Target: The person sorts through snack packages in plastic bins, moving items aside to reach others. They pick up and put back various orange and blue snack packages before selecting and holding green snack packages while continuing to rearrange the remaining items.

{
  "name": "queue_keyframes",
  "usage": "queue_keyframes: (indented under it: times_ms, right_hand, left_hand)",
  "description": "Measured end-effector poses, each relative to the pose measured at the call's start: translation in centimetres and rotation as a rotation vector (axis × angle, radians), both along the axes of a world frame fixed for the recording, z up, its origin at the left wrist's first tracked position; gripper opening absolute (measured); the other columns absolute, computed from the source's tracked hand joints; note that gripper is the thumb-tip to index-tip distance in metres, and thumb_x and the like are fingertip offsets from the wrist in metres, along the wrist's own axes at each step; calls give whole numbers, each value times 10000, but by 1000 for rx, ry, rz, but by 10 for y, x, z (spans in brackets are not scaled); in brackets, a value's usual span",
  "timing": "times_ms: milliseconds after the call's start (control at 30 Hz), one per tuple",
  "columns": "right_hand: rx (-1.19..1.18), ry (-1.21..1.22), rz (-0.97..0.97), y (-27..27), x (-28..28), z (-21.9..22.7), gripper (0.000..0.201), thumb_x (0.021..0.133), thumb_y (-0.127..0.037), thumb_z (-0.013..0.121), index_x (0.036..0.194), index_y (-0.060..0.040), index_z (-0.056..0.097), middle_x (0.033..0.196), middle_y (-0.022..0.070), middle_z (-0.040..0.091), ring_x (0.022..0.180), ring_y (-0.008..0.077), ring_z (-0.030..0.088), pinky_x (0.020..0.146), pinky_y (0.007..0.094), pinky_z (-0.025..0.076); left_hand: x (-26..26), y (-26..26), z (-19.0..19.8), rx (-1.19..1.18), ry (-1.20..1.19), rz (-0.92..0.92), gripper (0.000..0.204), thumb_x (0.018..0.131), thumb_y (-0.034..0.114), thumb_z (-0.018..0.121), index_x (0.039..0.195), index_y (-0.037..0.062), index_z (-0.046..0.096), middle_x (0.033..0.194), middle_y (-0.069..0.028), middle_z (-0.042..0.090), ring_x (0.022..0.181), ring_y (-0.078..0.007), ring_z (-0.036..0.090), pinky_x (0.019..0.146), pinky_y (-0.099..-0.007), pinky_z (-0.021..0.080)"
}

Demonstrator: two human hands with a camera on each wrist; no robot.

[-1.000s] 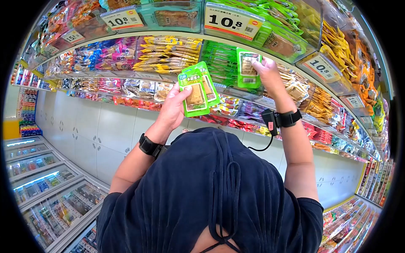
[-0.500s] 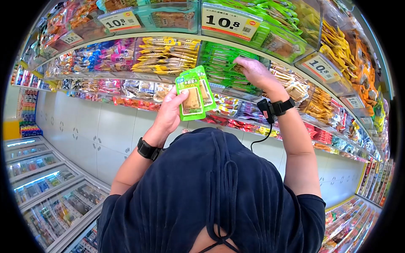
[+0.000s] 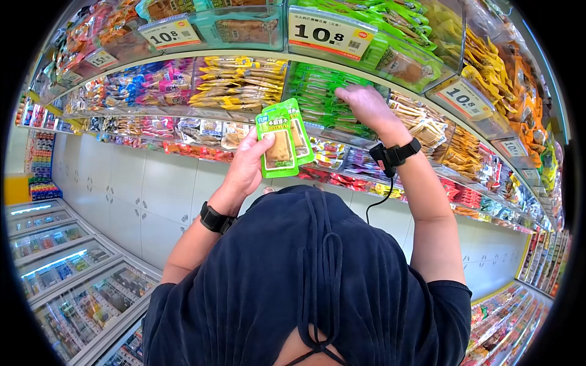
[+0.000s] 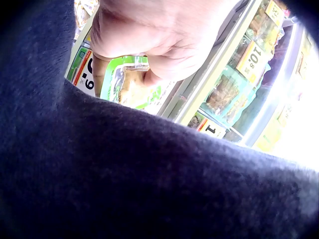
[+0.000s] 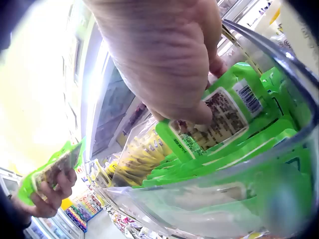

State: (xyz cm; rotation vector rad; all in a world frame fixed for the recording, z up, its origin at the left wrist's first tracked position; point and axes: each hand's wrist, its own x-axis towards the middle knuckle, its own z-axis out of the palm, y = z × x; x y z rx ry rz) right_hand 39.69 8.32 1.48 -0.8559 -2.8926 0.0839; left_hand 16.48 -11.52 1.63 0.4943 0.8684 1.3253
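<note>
My left hand (image 3: 245, 163) pinches two green snack packets (image 3: 279, 146), fanned one over the other, thumb across the front one. Through clear windows they show a flat tan piece that looks like dried tofu. In the left wrist view, fingers grip a packet's edge (image 4: 115, 79), mostly hidden by the hand and dark cloth. My right hand (image 3: 368, 110) reaches into the bin of matching green packets (image 3: 320, 100). In the right wrist view its thumb lies over a green packet (image 5: 222, 117), barcode side showing, just above the row standing in the clear bin (image 5: 209, 191).
Yellow packets (image 3: 241, 79) fill the bin to the left, pale packets (image 3: 421, 122) the one to the right. Above runs a shelf edge with price tags (image 3: 329, 33). Glass-topped freezers (image 3: 79, 293) stand at the lower left, beside the tiled floor (image 3: 165, 183).
The right hand has carried its green packet from in front of the shelf back and left into the green bin. The left hand keeps its two packets, barely shifting.
</note>
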Motion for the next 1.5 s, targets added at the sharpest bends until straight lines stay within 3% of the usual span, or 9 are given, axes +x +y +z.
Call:
queue_keyframes:
  times_ms: [133, 233, 533, 733, 867, 967, 1100, 1300, 1500]
  right_hand:
    - [-1, 94, 1, -4, 5, -6, 188, 808, -28, 534, 988, -43, 585, 884, 174, 643, 908, 369, 621, 747, 463, 498]
    - [-262, 163, -170, -1, 9, -21, 268, 805, -39, 561, 1068, -59, 605, 943, 177, 658, 954, 364, 623, 791, 474, 498]
    - [-184, -90, -188, -9, -2, -6, 198, 808, -39, 508, 982, -26, 601, 837, 213, 659, 832, 392, 645, 719, 484, 517]
    - [-104, -205, -189, -24, -14, -9, 209, 804, -41, 507, 979, -38, 622, 856, 210, 662, 847, 388, 645, 718, 471, 517]
    - [-293, -192, -253, -16, -3, 4, 198, 799, -25, 511, 934, -23, 655, 909, 210, 665, 894, 365, 652, 747, 446, 542]
    - [-194, -273, -231, -3, 1, -18, 202, 804, -26, 507, 939, -27, 657, 930, 207, 666, 887, 368, 652, 734, 454, 542]
    - [-73, -235, -284, -9, -6, -3, 175, 810, -55, 535, 888, -34, 690, 908, 199, 678, 861, 351, 670, 727, 441, 552]
    - [-122, -430, -175, -17, -13, -13, 177, 809, -62, 543, 883, -44, 702, 917, 187, 685, 868, 339, 676, 730, 431, 555]
    - [-143, -224, -186, 4, -5, -14, 178, 815, -66, 536, 948, -70, 655, 860, 197, 658, 859, 373, 643, 715, 474, 522]
  left_hand:
    - [1, 0, 4, -22, -28, 9, 333, 972, 150, 524, 1284, 50, 467, 1206, -66, 591, 1089, -155, 593, 941, -338, 498]
    - [2, 1, 3, -17, -21, 13, 332, 972, 152, 524, 1283, 50, 467, 1204, -65, 591, 1091, -155, 592, 942, -338, 497]
    - [1, -1, 1, -28, -23, 15, 321, 979, 123, 500, 1290, 49, 459, 1205, -62, 588, 1088, -157, 591, 940, -332, 493]
    - [-4, -5, 0, -23, -28, 33, 330, 980, 119, 497, 1301, 55, 454, 1213, -63, 581, 1091, -153, 587, 939, -333, 494]
    - [-3, -6, 0, -19, -23, 22, 339, 980, 125, 500, 1307, 53, 446, 1214, -64, 580, 1091, -156, 587, 936, -334, 496]
    - [-2, -5, 3, -16, -13, 5, 344, 980, 126, 501, 1309, 50, 439, 1216, -66, 579, 1092, -161, 587, 938, -335, 496]
    - [-1, -5, 5, -1, -5, 1, 341, 979, 126, 501, 1304, 45, 439, 1220, -69, 577, 1090, -165, 590, 941, -336, 494]
    - [1, -7, 6, -23, -6, -24, 341, 977, 130, 506, 1300, 45, 438, 1220, -69, 577, 1088, -162, 591, 943, -334, 492]
    - [2, -9, 6, -21, 5, -21, 341, 977, 139, 512, 1298, 47, 442, 1213, -64, 580, 1085, -153, 586, 949, -331, 485]
